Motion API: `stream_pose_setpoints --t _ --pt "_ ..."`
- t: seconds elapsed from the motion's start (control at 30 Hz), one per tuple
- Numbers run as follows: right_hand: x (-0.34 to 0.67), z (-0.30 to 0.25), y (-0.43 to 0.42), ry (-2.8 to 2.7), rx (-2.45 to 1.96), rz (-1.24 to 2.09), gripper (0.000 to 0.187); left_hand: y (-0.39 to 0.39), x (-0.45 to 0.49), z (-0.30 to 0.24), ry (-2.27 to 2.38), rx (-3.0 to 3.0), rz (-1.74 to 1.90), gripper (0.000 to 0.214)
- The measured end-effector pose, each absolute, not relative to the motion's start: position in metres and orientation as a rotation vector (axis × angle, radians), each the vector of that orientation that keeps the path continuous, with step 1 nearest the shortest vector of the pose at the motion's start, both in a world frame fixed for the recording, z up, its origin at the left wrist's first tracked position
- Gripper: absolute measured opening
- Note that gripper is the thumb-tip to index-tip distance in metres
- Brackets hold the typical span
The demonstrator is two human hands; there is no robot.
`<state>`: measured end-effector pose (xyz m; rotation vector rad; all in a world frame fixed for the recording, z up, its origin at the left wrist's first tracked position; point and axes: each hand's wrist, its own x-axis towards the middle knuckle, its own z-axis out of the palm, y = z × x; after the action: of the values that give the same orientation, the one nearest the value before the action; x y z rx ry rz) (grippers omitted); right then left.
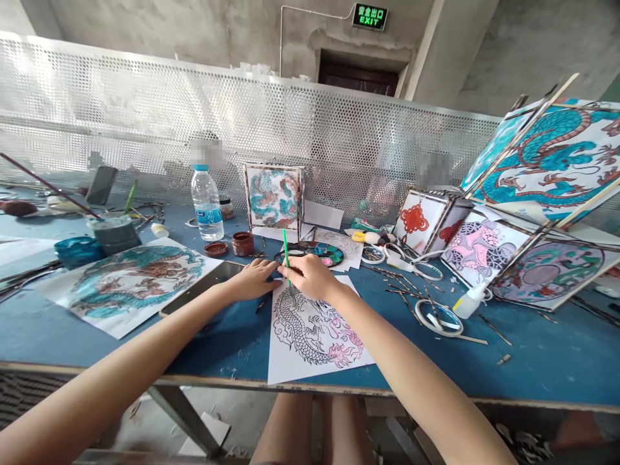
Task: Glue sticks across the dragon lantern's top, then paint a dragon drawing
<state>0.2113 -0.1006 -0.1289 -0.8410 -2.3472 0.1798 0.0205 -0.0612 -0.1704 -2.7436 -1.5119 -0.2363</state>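
Observation:
My right hand (312,276) is closed around a thin green-handled paintbrush (285,247), held nearly upright over the top of a sheet. That sheet is a dragon line drawing (300,336), partly coloured pink at its lower right, with the rest black outline on white. My left hand (256,279) lies flat with fingers spread by the paper's upper left corner. Just behind both hands sits a paint palette (334,252) with green, blue and pink patches. The brush tip is too small to make out against the drawing.
Left of the paper are a dark tray (203,294), a painted dragon sheet (145,278), a water pot (116,234) and a water bottle (207,203). Brown paint jars (242,244) stand behind. Rightward lie tape rolls (438,318), a glue bottle (469,300), sticks and framed pictures (482,248).

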Motion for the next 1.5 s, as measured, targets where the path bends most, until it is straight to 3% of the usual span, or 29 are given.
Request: stream_pose_setpoints --t 1.5 --pt "0.226 -0.124 -0.093 -2.315 -0.934 0.144 0.037 -0.070 0.024 -0.160 -1.556 -2.774 -0.227 0.040"
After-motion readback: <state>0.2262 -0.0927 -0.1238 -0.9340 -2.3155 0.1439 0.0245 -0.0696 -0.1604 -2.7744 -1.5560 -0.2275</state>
